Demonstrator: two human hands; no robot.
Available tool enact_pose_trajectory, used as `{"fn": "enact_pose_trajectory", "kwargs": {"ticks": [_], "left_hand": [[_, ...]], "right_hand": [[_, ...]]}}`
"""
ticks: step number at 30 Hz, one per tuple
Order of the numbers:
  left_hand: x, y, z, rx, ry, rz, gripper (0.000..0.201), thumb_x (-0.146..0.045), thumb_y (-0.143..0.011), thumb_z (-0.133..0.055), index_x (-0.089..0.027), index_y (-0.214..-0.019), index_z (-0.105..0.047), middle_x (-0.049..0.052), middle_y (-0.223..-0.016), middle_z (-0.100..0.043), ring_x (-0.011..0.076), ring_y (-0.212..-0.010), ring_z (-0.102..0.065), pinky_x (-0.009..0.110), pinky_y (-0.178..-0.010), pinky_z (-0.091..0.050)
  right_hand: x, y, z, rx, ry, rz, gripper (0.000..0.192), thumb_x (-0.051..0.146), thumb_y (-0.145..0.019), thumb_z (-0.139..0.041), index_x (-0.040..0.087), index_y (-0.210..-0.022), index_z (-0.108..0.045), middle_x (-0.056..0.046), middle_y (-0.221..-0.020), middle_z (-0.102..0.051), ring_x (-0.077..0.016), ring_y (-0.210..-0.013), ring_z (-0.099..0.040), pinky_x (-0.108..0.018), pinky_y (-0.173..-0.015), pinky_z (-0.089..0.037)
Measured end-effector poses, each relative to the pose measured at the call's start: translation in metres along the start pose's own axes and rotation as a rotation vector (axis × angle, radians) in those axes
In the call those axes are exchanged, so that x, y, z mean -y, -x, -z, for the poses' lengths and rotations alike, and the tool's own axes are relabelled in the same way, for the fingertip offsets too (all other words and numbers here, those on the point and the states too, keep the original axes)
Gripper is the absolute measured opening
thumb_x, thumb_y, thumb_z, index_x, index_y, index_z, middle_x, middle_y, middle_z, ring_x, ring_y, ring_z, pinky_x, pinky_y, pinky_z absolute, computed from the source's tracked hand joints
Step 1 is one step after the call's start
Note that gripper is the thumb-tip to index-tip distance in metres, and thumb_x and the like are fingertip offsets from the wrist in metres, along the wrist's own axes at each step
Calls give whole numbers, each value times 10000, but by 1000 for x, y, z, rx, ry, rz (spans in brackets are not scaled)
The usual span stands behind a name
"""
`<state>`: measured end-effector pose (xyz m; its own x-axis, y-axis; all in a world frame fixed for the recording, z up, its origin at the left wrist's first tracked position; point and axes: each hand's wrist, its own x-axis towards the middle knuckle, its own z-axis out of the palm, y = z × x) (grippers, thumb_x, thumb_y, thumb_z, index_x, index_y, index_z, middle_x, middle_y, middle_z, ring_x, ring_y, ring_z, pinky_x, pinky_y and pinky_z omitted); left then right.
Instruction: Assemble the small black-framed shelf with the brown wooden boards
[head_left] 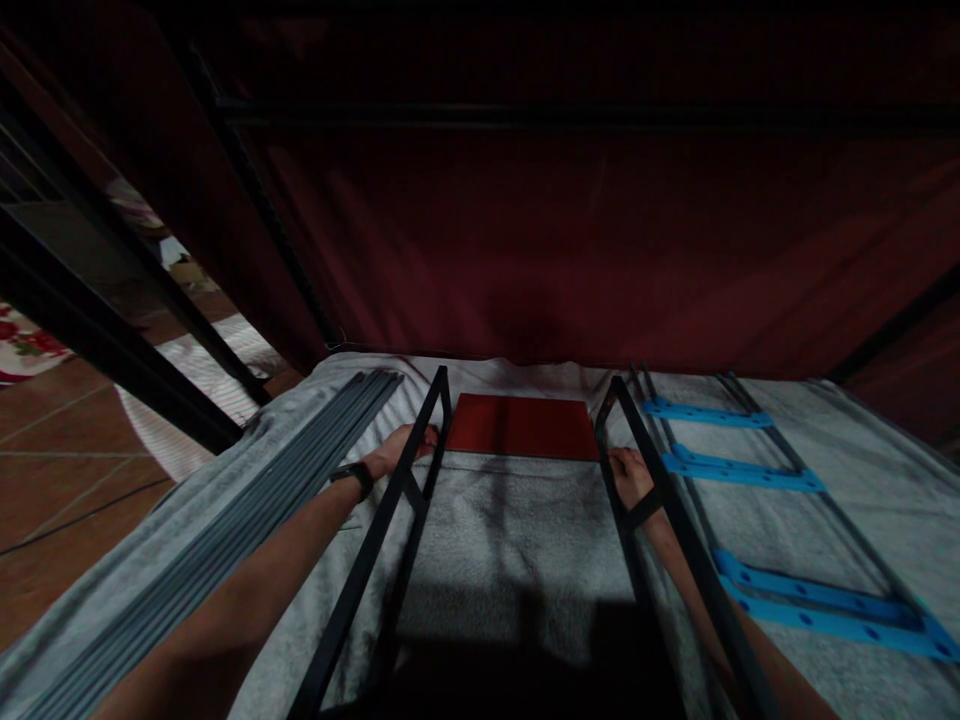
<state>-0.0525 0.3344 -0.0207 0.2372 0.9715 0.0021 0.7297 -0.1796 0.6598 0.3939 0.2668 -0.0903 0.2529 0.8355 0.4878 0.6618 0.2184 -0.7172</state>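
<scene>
Frame bars (pixel 387 505) flank the red panel (pixel 523 427), partly hiding left hand (pixel 393 448) and right hand (pixel 631 476) beside it; neither grip's closure is discernible.

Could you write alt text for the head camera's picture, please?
A person's left hand and right hand are at opposite sides of a black frame, by a red panel at its far end. Below is a grey blanket, with grey rods at left and blue crosspieces at right.
</scene>
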Motion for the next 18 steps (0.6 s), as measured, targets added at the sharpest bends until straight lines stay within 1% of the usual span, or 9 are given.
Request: {"fn": "enact_pose_trajectory", "kwargs": {"ticks": [1,3,7,11,13,18], "left_hand": [[1,0,0,55,-6,-32,122,-245,-693,-571,-175,-757,-648,40,-797,-673,182,-757,-569,291,-725,-463],[3,-1,0,94,-39,-53,117,-222,-713,-542,-165,-755,-635,44,-773,-657,180,-743,-551,296,-721,-443],[2,-2,-3,93,-93,-55,77,-179,-714,-520,-166,-722,-595,24,-691,-598,172,-714,-510,295,-701,-405],[3,1,-2,106,-77,-47,136,-224,-760,-497,-149,-798,-603,26,-752,-600,159,-721,-518,272,-690,-409],[5,1,-2,107,-75,-35,154,-246,-768,-495,-142,-800,-604,30,-751,-598,160,-714,-524,271,-684,-412],[9,-2,-6,67,-123,-24,112,-202,-737,-507,-167,-790,-600,25,-732,-588,174,-713,-513,290,-691,-388]], "right_hand": [[-1,0,0,-1,1,0,130,289,-842,-463,249,-792,-576,-62,-795,-597,-234,-818,-592,-390,-852,-483],[-2,1,-1,-2,6,1,131,287,-844,-463,249,-797,-579,-64,-805,-599,-234,-826,-589,-386,-859,-479],[-4,1,-2,-6,12,-2,127,275,-841,-463,248,-798,-580,-57,-789,-591,-227,-804,-584,-370,-842,-482],[-5,-2,-4,-13,10,-1,111,256,-810,-462,236,-778,-566,-48,-757,-579,-224,-784,-581,-371,-825,-495],[-5,-3,-4,-16,7,1,110,254,-797,-461,231,-761,-562,-53,-755,-581,-224,-778,-582,-367,-808,-504],[-4,-2,-2,7,28,-19,120,245,-811,-453,246,-782,-569,-54,-774,-593,-224,-795,-592,-357,-832,-499]]}}
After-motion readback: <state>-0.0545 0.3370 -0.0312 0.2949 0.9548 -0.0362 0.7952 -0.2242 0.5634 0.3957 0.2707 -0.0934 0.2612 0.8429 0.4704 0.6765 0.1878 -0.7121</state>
